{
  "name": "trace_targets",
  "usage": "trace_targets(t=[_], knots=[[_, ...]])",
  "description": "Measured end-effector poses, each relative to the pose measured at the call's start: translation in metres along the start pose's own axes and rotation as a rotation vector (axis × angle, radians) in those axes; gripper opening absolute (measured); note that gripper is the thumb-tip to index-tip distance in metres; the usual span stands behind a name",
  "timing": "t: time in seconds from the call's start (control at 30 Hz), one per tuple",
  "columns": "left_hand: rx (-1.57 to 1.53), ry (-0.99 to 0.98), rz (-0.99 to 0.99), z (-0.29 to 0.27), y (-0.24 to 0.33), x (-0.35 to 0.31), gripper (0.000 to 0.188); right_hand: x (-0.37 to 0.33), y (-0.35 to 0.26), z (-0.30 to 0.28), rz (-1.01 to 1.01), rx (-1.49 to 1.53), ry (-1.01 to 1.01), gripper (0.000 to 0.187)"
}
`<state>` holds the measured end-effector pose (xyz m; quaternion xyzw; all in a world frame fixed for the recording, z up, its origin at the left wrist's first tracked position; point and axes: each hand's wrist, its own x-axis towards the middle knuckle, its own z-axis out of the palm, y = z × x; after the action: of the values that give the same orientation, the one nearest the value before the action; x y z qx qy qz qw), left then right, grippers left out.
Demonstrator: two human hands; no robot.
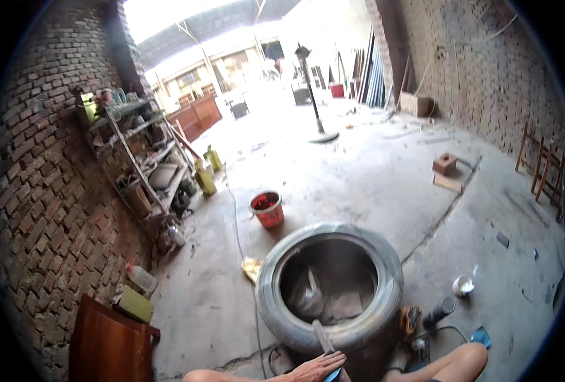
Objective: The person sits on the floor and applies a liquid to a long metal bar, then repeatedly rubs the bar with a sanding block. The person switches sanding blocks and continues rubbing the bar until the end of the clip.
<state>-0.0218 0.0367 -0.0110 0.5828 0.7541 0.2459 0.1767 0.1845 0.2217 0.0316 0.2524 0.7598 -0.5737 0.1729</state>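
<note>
My left hand (319,367) is at the bottom centre, fingers together and bent over the near end of a pale, narrow strip that looks like wood (322,336). A bit of blue sheet, apparently sandpaper (332,375), shows beneath the fingers. The strip's far end rests at the near rim of a large grey tyre (394,274) lying on its side. Inside the tyre are a crumpled clear plastic bag (306,299) and flat pale pieces (347,305). My right hand does not show; my bent knees flank the tyre.
Right of the tyre lie a yellow-and-black power tool (410,318), a dark cylinder (439,312), a white cup (463,286) and a blue scrap (481,337). A red bucket (269,213) stands beyond. A cord (236,223) crosses the floor. At left are a wooden panel (110,344) and shelves (139,156).
</note>
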Motion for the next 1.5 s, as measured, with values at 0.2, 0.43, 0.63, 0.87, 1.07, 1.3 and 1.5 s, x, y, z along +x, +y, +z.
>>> trace_targets(t=[0.2,0.43,0.63,0.87,1.07,1.3,1.5], knots=[[0.113,0.000,-0.021,-0.007,-0.005,0.005,0.082,0.002,-0.006,0.007,-0.041,-0.003,0.053,0.038],[0.077,-0.059,-0.095,-0.025,0.001,0.004,0.077,0.013,0.003,0.014,-0.048,0.059,-0.018,0.036],[0.072,-0.015,-0.091,-0.009,0.000,0.002,0.076,0.011,0.013,0.017,-0.054,0.105,-0.031,0.034],[-0.019,0.164,-0.081,-0.007,-0.010,0.000,0.068,0.018,0.022,0.017,-0.105,0.080,-0.045,0.035],[0.231,0.403,-0.139,-0.116,0.003,-0.009,0.058,0.128,-0.078,-0.008,-0.039,0.001,-0.153,0.026],[0.148,-0.015,-0.484,-0.144,0.056,-0.005,0.033,0.227,-0.076,0.009,0.058,-0.130,-0.041,0.056],[-0.010,-0.033,-0.322,-0.122,0.066,0.025,0.036,0.227,-0.093,0.013,0.180,-0.052,-0.080,0.055]])
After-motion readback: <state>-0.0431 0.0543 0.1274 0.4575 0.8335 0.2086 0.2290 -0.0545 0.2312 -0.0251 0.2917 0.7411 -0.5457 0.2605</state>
